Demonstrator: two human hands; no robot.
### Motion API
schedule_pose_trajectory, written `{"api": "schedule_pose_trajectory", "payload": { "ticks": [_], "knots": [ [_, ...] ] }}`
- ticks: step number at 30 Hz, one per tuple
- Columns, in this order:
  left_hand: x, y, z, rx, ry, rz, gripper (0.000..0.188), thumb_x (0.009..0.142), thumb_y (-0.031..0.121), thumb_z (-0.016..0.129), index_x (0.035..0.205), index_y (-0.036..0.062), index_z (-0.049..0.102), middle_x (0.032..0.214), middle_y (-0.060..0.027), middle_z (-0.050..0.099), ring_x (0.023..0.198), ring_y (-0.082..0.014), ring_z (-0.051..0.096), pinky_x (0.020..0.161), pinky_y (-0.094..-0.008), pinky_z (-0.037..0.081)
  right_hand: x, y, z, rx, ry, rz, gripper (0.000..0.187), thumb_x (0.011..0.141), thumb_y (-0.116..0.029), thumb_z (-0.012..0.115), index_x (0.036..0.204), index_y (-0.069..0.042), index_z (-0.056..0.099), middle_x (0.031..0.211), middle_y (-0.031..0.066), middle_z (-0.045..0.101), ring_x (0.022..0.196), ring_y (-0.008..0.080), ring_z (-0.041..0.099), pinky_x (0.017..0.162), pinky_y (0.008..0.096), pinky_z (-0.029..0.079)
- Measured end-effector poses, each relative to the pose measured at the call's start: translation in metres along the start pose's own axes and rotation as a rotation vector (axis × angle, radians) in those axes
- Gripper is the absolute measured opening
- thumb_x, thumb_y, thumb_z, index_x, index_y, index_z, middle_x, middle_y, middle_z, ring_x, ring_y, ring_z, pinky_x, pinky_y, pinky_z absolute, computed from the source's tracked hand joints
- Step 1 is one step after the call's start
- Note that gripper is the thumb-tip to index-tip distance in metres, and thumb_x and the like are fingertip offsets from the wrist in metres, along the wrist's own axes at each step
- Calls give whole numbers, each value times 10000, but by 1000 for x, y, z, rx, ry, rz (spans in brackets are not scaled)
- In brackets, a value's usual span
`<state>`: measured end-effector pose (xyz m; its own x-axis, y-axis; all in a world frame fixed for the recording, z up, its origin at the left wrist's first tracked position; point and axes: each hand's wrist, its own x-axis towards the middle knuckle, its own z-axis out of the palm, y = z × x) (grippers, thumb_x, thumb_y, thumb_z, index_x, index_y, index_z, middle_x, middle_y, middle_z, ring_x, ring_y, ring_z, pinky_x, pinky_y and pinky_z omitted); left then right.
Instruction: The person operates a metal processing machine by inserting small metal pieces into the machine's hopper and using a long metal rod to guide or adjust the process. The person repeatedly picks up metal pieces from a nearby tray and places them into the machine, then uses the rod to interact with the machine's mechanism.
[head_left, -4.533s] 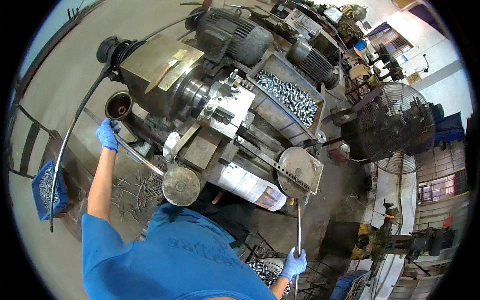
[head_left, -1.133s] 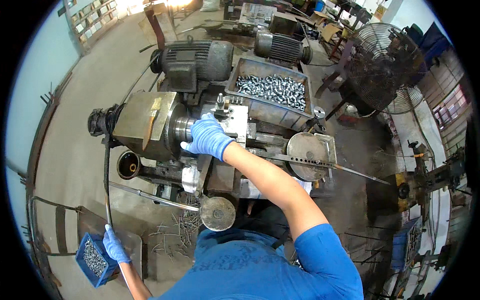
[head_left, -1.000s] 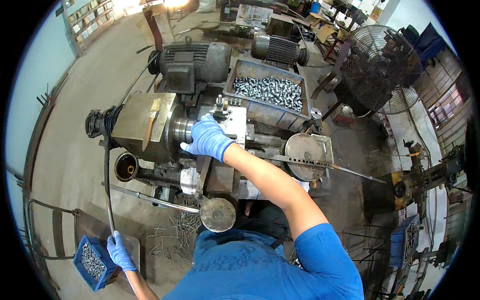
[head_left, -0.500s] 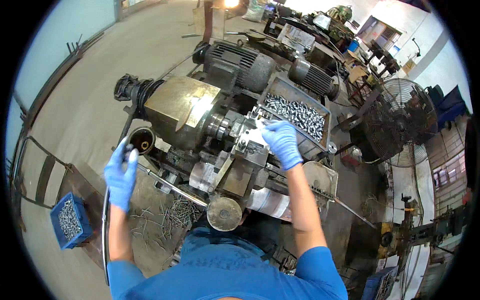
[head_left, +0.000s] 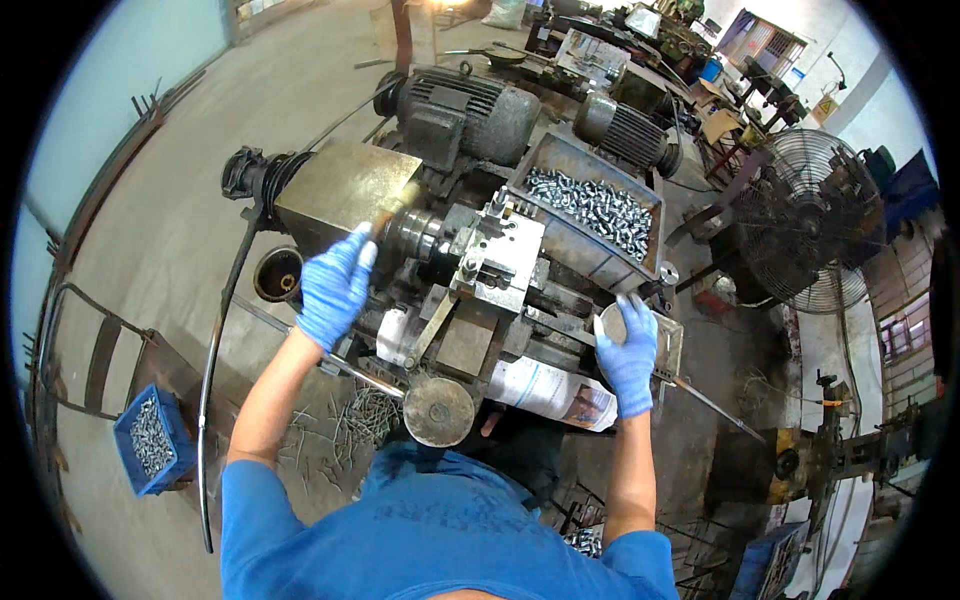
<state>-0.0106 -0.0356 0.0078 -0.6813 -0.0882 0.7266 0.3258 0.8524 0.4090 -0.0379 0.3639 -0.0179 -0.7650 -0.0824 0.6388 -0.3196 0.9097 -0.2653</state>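
My left hand (head_left: pixel 337 288), in a blue knit glove, reaches beside the headstock of a lathe, close to its metal chuck (head_left: pixel 415 234). Its thumb and fingertips are drawn together; whatever they may hold is too small to make out. My right hand (head_left: pixel 630 355), gloved alike, is over a round plate (head_left: pixel 612 322) at the machine's right end. Its fingers are stretched out and nothing shows between them. Between the hands lies the bright tool block (head_left: pixel 505 262) on the slide. The headstock cover (head_left: pixel 345 190) is brassy and box-shaped.
A grey bin (head_left: pixel 590 262) of small shiny metal parts stands behind the slide. At the lower left is a blue crate (head_left: pixel 180 470) of similar parts. A round-topped post (head_left: pixel 438 412) rises before me. Motors (head_left: pixel 470 115) and a large fan (head_left: pixel 808 225) stand farther off.
My left hand has moved right and inward, from beside the open cup toward the chuck. My right hand has left the tool block and come down to the right.
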Motion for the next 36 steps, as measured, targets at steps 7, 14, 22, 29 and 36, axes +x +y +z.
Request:
{"api": "schedule_pose_trajectory", "payload": {
  "ticks": [7,14,22,29,36],
  "knots": [
    [-14,32,47,24,-183,103,217,854,183,551,995,35,626,721,-142,622,601,-287,609,532,-374,479,-56,40,-23,56,31,71,437,650,-177,755,1034,-26,611,1049,163,605,1015,325,551,912,395,425],
    [-32,30,34,140,-442,32,185,837,168,575,959,45,639,732,-152,619,633,-325,596,556,-393,475,-76,51,-42,7,25,113,401,667,-139,736,1028,-13,616,1052,157,608,1021,311,556,921,387,423],
    [21,22,-9,86,48,-5,248,882,178,570,1066,23,629,942,-165,659,847,-230,660,753,-324,504,-105,70,-90,-125,86,263,366,687,-180,743,1004,-30,637,1034,142,627,986,290,579,879,370,452],
    [17,-61,-25,78,-298,-228,432,945,300,466,1252,-2,495,1252,-142,538,1123,-200,518,958,-302,384,-185,115,-157,-327,119,661,361,703,-321,728,946,-60,671,1003,137,645,946,305,600,868,360,463],
    [19,-76,3,216,-259,-41,477,943,411,429,1300,98,478,1181,-71,592,794,-150,573,626,-253,450,-340,140,-229,-457,-262,1526,510,747,-531,602,888,-50,690,941,147,657,923,298,616,837,354,476]
  ]
}}
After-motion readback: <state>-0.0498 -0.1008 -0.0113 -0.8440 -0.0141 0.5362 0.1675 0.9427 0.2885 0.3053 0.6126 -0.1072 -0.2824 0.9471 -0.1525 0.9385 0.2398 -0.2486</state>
